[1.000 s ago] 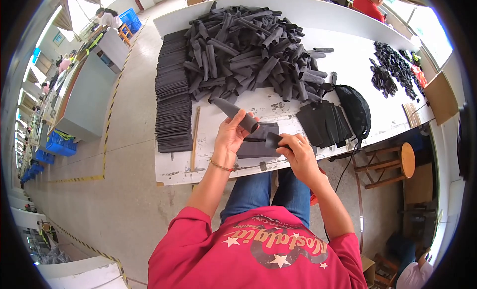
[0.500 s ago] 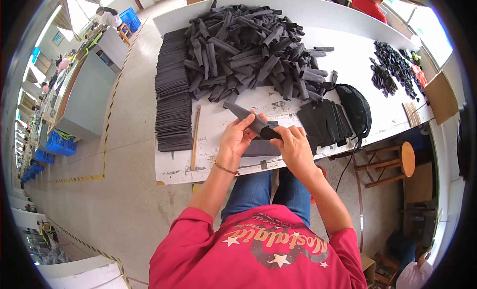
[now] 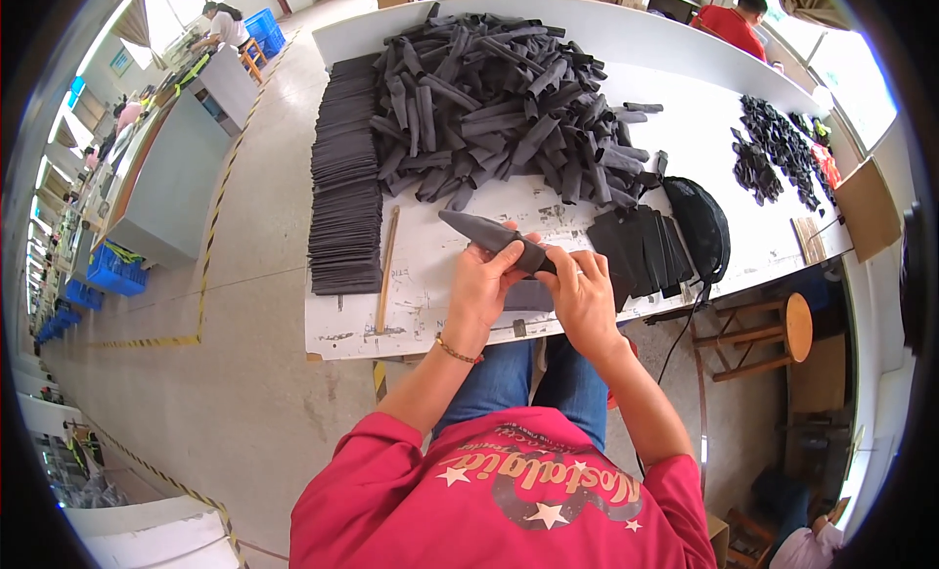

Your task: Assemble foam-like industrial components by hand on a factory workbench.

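Both hands hold one dark grey fabric tube (image 3: 468,227) above the table's front edge, its narrow end pointing up and left. My left hand (image 3: 482,287) is closed around its middle, with the thumb on top. At the tube's lower right end, the fingers of my right hand (image 3: 582,293) pinch the fabric; part of that end is hidden behind them. Under the hands lies a flat dark fabric piece (image 3: 528,297). Right of them, several flat black pieces (image 3: 644,248) are fanned out. Beyond the hands rises a big heap of similar rolled tubes (image 3: 489,105).
A long neat stack of dark flat pieces (image 3: 344,178) lines the table's left side, with a wooden stick (image 3: 388,271) beside it. A black bag-like item (image 3: 699,227) sits at the right, near a wooden stool (image 3: 797,327). Small black pieces (image 3: 778,144) lie farther right.
The tube has tilted and turned slightly between my hands, its narrow end dipping a little. My left hand has shifted right along it and its grip has changed. My right hand still pinches the other end.
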A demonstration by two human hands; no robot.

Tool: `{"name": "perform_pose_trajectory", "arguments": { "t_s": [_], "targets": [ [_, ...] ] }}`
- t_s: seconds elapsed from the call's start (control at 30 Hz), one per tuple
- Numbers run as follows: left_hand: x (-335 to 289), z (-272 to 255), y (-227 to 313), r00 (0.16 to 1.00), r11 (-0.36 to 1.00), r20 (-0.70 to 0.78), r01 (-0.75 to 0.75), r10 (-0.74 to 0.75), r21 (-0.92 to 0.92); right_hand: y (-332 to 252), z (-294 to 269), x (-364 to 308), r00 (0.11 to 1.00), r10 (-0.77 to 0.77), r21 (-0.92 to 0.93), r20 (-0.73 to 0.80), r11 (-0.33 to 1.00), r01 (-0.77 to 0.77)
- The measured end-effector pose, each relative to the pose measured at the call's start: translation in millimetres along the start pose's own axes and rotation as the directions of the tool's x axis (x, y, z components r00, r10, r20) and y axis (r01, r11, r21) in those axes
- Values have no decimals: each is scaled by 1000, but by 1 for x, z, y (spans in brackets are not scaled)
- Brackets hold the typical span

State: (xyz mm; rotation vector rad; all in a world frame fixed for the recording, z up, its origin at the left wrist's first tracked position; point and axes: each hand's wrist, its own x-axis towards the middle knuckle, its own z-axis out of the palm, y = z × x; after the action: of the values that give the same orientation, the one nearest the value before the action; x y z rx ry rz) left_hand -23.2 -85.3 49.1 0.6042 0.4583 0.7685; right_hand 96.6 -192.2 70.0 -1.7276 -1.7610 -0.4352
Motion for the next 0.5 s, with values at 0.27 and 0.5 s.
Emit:
{"name": "perform_pose_trajectory", "arguments": {
  "t_s": [0.27,0.5],
  "targets": [
    [3,0,-21,977,979,156,-117,143,-165,-24,17,-1,997,46,192,-63,981,-33],
    [3,-2,-35,957,985,249,-120,148,-123,-8,6,-25,991,92,210,93,971,-110]
  ]
}}
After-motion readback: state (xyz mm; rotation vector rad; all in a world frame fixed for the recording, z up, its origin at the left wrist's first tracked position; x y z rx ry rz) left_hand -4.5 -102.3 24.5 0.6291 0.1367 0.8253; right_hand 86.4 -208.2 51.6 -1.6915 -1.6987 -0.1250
